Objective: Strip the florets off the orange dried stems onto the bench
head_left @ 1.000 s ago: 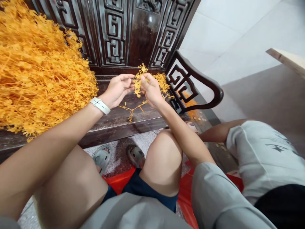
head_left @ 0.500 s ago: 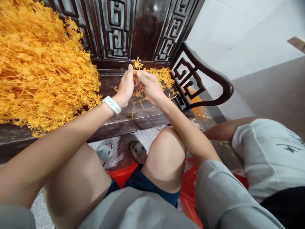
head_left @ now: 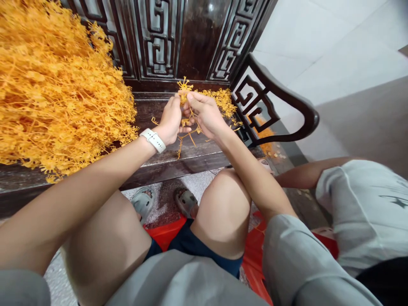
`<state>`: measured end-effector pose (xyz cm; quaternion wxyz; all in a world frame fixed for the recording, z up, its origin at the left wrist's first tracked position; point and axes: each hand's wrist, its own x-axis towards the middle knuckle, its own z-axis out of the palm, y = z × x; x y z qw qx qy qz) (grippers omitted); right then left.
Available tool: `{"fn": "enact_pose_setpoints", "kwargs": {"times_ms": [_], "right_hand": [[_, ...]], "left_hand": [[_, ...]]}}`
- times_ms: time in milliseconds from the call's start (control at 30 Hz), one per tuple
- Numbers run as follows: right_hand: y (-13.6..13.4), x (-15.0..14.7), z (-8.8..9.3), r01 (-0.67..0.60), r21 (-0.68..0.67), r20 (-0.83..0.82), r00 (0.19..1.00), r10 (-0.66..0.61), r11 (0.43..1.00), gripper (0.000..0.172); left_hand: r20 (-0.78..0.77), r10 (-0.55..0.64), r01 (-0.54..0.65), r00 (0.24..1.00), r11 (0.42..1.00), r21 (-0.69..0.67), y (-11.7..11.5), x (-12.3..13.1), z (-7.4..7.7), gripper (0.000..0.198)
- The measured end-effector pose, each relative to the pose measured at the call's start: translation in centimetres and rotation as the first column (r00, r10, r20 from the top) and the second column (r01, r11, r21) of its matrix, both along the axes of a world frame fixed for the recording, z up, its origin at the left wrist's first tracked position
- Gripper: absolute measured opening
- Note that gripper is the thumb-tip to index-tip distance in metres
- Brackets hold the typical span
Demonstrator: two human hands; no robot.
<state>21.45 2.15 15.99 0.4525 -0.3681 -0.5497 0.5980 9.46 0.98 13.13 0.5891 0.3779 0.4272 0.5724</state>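
Note:
Orange plastic flower sprigs with thin branching stems lie over the dark wooden bench. Between my two hands is one orange plastic flower sprig (head_left: pixel 185 85), its star-shaped head showing above the fingertips. My right hand (head_left: pixel 206 112) pinches it with thumb and forefinger. From the other side, my left hand (head_left: pixel 171 117), with a pale watch strap on the wrist, closes around its stem. Some left fingers stick out below, and the exact grip is partly hidden. Loose orange stems (head_left: pixel 180 146) lie on the bench beneath the hands.
A large heap of orange sprigs (head_left: pixel 63 93) fills the bench's left side. A smaller pile (head_left: pixel 223 101) lies at the right, against the carved armrest (head_left: pixel 283 100). More orange pieces (head_left: pixel 266 131) are beyond it. Another person's arm and pale clothing (head_left: pixel 360 204) are at the right.
My left hand has turned and its thumb has bent down toward the sprig, with lower fingers now showing. My right hand stays pinched at nearly the same place.

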Motion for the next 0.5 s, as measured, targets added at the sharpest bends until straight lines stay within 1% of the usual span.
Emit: {"fn": "enact_pose_setpoints", "kwargs": {"times_ms": [67, 133, 333, 500], "right_hand": [[0.0, 0.0, 0.1, -0.010, 0.001, -0.008, 1.000, 0.010, 1.000, 0.032], [0.1, 0.0, 0.1, -0.016, 0.011, -0.001, 1.000, 0.016, 1.000, 0.033], [0.2, 0.1, 0.2, -0.017, 0.034, 0.007, 1.000, 0.017, 0.999, 0.035], [-0.1, -0.3, 1.0, 0.006, -0.019, -0.034, 0.999, -0.007, 1.000, 0.035]], "left_hand": [[-0.006, 0.040, -0.040, 0.999, 0.998, -0.037, 0.0, -0.1, 0.2, 0.055], [-0.022, 0.076, -0.077, 0.997, 0.997, -0.031, 0.2, -0.1, 0.3, 0.050], [-0.079, 0.200, -0.197, 0.977, 0.979, 0.049, 1.3, -0.3, -0.2, 0.057], [-0.075, 0.202, -0.193, 0.976, 0.975, 0.111, 2.1, -0.7, -0.6, 0.057]]}}
